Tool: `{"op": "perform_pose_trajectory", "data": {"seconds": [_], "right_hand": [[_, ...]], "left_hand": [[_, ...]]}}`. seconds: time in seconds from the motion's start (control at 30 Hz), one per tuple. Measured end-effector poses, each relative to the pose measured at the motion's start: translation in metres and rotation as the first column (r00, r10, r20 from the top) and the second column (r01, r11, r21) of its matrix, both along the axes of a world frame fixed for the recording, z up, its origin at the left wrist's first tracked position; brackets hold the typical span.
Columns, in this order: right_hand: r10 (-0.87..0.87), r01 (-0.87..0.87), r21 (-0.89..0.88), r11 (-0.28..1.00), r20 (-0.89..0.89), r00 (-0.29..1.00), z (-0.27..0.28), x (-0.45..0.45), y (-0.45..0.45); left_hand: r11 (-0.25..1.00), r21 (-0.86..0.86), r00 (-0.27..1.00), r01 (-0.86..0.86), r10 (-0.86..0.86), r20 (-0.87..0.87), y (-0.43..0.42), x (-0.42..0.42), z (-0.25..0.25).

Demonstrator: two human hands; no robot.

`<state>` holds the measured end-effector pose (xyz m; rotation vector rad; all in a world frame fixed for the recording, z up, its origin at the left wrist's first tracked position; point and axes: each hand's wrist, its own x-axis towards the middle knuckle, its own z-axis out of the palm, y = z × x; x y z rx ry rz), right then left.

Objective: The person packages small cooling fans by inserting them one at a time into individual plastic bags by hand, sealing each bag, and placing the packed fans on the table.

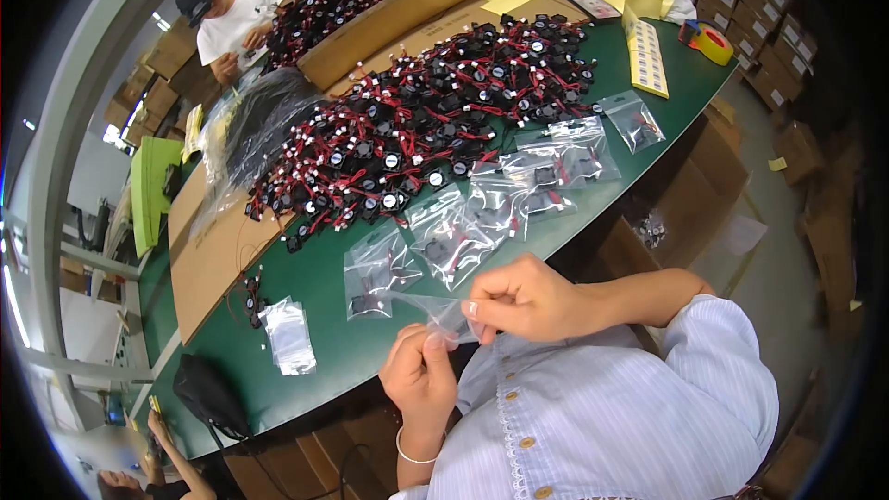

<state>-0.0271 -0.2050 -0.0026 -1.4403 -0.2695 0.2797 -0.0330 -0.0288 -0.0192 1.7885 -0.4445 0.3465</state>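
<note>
Between my hands, over the table's front edge, is a clear plastic bag (443, 313). My left hand (421, 375) pinches its lower side, and my right hand (528, 301) pinches its right side. Whether anything lies inside the bag is too small to tell. Just beyond my hands, clear bags (375, 273) holding small dark parts lie on the green table (324, 366). Behind them spreads a large pile of black round parts with red wires and white connectors (407, 134). A stack of flat clear bags (289, 338) lies to the left.
A black pouch (211, 393) sits at the left edge. Sticker sheets (646, 56) and a tape roll (713, 43) are at the right. A wooden board (417, 14) crosses the back. One person (241, 23) works behind; another person's arm (176, 454) shows lower left.
</note>
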Motion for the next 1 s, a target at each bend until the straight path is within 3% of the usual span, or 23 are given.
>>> {"op": "perform_pose_trajectory", "data": {"seconds": [0.03,0.07,0.1,0.13,0.2,0.27,0.5,0.57,0.7,0.77,0.8,0.87,0.9,0.97,1.0], "right_hand": [[0.000,0.000,0.000,1.000,-0.002,1.000,-0.003,0.000,-0.001],[-0.073,0.132,-0.199,0.971,0.278,0.958,-0.006,0.000,0.001],[-0.077,0.305,-0.342,0.889,0.545,0.835,-0.009,0.001,0.002],[-0.013,0.496,-0.410,0.765,0.761,0.649,-0.009,0.000,0.004],[-0.022,0.526,-0.444,0.726,0.749,0.663,-0.004,-0.003,0.004],[0.089,0.674,-0.284,0.682,0.947,0.308,-0.005,-0.003,0.002],[0.012,0.628,-0.431,0.648,0.830,0.557,-0.009,-0.011,0.002],[0.028,0.404,-0.394,0.826,0.744,0.668,-0.016,0.000,-0.004],[0.016,0.370,-0.238,0.898,0.858,0.514,-0.020,0.010,-0.009],[-0.006,0.225,-0.188,0.956,0.755,0.656,-0.024,0.007,-0.009],[-0.007,0.226,-0.188,0.956,0.755,0.656,-0.024,0.006,-0.011],[0.135,0.069,-0.299,0.952,0.611,0.780,-0.024,0.003,-0.013],[0.135,0.069,-0.298,0.952,0.612,0.779,-0.023,0.003,-0.012],[0.145,-0.088,-0.147,0.985,0.444,0.884,-0.020,0.001,-0.011],[0.145,-0.089,-0.146,0.985,0.444,0.884,-0.022,0.002,-0.010]], "left_hand": [[0.991,0.122,0.991,-0.061,0.046,0.127,-0.004,0.001,-0.002],[0.962,0.236,0.964,-0.139,0.077,0.256,-0.007,0.003,-0.003],[0.912,0.340,0.914,-0.228,0.080,0.398,-0.010,0.008,-0.001],[0.910,0.344,0.915,-0.231,0.083,0.395,-0.012,0.007,0.001],[0.847,0.441,0.910,-0.298,0.111,0.400,-0.016,0.007,0.004],[0.848,0.423,0.899,-0.319,0.130,0.418,-0.018,0.006,0.004],[0.805,0.491,0.857,-0.332,0.040,0.514,-0.027,0.004,0.007],[0.786,0.527,0.863,-0.323,0.017,0.505,-0.027,0.002,0.009],[0.829,0.522,0.913,-0.202,-0.034,0.407,-0.021,-0.002,0.016],[0.842,0.518,0.932,-0.153,-0.052,0.359,-0.020,-0.002,0.018],[0.840,0.523,0.935,-0.144,-0.057,0.350,-0.019,-0.001,0.018],[0.838,0.528,0.938,-0.137,-0.062,0.341,-0.019,-0.002,0.018],[0.841,0.520,0.933,-0.150,-0.054,0.357,-0.019,-0.002,0.019],[0.844,0.511,0.927,-0.163,-0.047,0.373,-0.018,-0.002,0.019],[0.834,0.526,0.933,-0.167,-0.038,0.357,-0.017,-0.001,0.019]]}}
